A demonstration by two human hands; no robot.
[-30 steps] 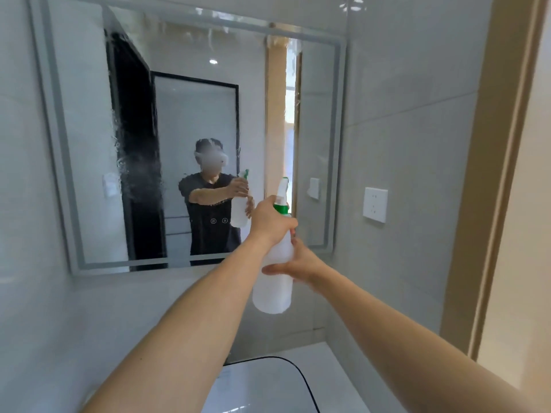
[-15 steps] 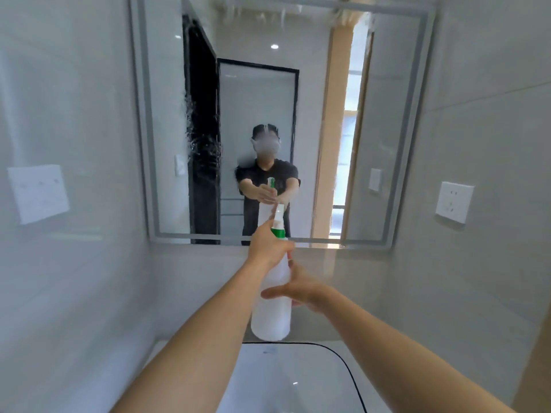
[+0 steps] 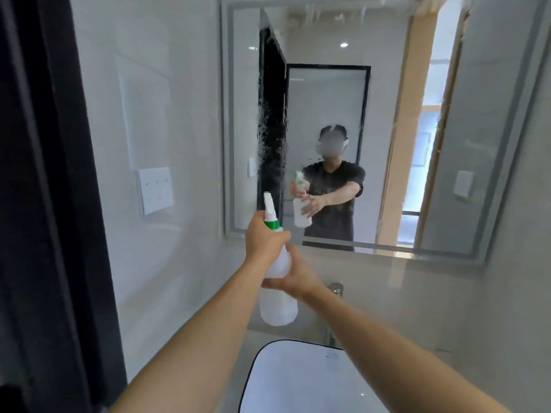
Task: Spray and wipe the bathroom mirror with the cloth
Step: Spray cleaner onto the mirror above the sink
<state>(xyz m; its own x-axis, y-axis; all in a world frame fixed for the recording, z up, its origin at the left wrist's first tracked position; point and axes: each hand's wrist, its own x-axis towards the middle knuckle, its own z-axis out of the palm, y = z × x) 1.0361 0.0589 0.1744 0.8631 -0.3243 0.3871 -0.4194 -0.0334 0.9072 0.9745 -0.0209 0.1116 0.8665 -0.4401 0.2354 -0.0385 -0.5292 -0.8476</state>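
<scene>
A: So, counted out: one spray bottle (image 3: 278, 289), white with a green collar and a white nozzle, held up in front of the mirror (image 3: 465, 162) and below its lower left corner; two hands on it; one mirror on the wall.

B: And the grips?

A: Left hand (image 3: 264, 238) is wrapped round the neck just under the nozzle, fingers curled at the trigger; right hand (image 3: 298, 280) clasps the body of the bottle from the far side, thumb lying across the near face; both arms reach out from the bottom edge.

B: Any cloth?

A: I cannot tell where it is; none shows.

B: What else sits round the mirror?

A: One white switch plate (image 3: 155, 190) on the tiled wall left of it; one basin (image 3: 286, 380) with a dark rim below it; one metal tap (image 3: 335, 289) between basin and mirror, mostly hidden behind the right forearm; one dark door frame (image 3: 56, 204) far left of the mirror; droplets streak the glass on its left part; the reflection shows the person with the bottle, a second wall plate and a lit window.
</scene>
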